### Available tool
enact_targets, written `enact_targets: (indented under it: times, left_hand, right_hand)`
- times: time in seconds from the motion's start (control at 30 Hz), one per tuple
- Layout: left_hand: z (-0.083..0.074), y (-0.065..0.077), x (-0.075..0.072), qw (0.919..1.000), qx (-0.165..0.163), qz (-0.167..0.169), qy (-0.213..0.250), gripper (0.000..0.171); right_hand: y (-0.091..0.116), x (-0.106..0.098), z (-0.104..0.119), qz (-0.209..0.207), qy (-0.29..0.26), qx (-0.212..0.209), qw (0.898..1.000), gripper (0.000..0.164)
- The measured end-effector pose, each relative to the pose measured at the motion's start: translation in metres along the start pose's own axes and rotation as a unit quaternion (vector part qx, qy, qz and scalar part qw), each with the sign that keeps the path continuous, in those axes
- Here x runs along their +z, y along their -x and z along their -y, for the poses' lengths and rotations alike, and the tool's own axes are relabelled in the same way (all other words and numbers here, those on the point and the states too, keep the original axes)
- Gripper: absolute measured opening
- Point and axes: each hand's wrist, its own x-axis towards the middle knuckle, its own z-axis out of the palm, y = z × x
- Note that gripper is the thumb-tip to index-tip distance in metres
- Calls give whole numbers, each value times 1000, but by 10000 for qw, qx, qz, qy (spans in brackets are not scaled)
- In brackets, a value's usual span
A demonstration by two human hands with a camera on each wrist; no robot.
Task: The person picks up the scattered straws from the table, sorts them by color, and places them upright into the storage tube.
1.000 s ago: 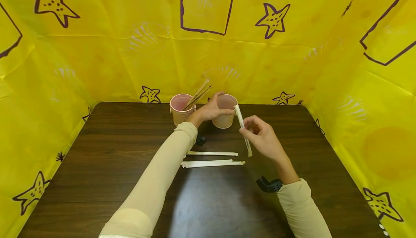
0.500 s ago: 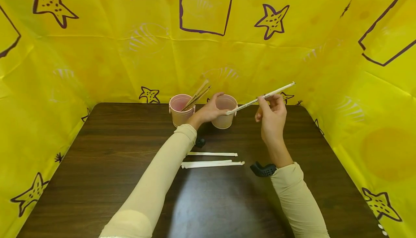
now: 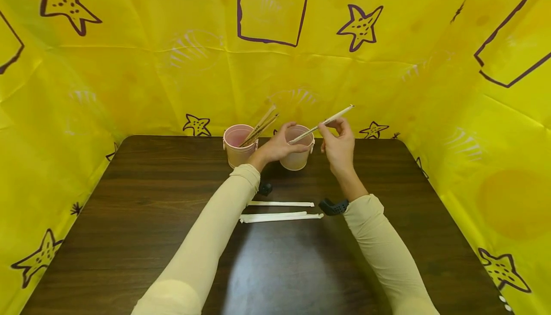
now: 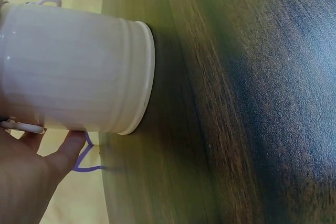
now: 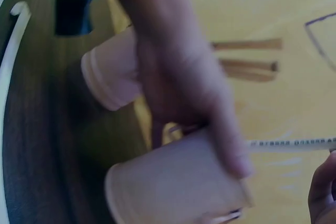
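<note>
Left wrist view: left hand (image 4: 23, 177) holds a pale pinkish, smooth round bucket (image 4: 73, 66), fingers against its side near a white handle loop (image 4: 22, 127). Base meets dark-brown wood-grain tabletop (image 4: 194, 140), partly glaring; purple-marked yellow cloth (image 4: 71, 198) behind.

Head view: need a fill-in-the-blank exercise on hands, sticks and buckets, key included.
The right hand pinches a stick coloured ____.
In the head view, the left hand grips the bucket on the ____ side.
Counting the other bucket, which holds brown sticks, there are ____ in all.
The starfish-printed backdrop is mainly ____.

Missing words: white; right; two; yellow.
</note>
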Motion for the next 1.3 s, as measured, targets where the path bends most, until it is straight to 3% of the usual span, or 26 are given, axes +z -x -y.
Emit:
enact_targets:
  times: [0.27, 0.47, 0.67, 0.93, 1.07, 1.17, 1.3]
  left_hand:
    - [-2, 3, -2, 9999, -73, 53, -44, 103]
    - [-1, 4, -2, 9999, -98, 50, -17, 103]
    - [1, 5, -1, 10000, -33, 27, -33, 101]
    - [4, 5, -2, 9999, 57, -101, 84, 101]
    - [4, 5, -1, 9999, 61, -108, 111, 103]
    - [4, 5, 1, 9999, 42, -87, 102, 104]
    - [3, 4, 1, 10000, 29, -38, 50, 105]
  right_hand:
    - [-5, 6, -29, 496, 449, 493, 9965, 24]
    - [-1, 8, -33, 532, 557, 407, 9962, 26]
    - [6, 2, -29, 576, 694, 429, 9950, 47]
    - [21, -12, -28, 466, 1199, 862, 9879, 70]
    - [40, -20, -32, 624, 1441, 1047, 9820, 64]
    - [57, -23, -34, 928, 1919, 1083, 9710, 54]
    - [77, -21, -35, 1328, 2658, 680, 9524, 36]
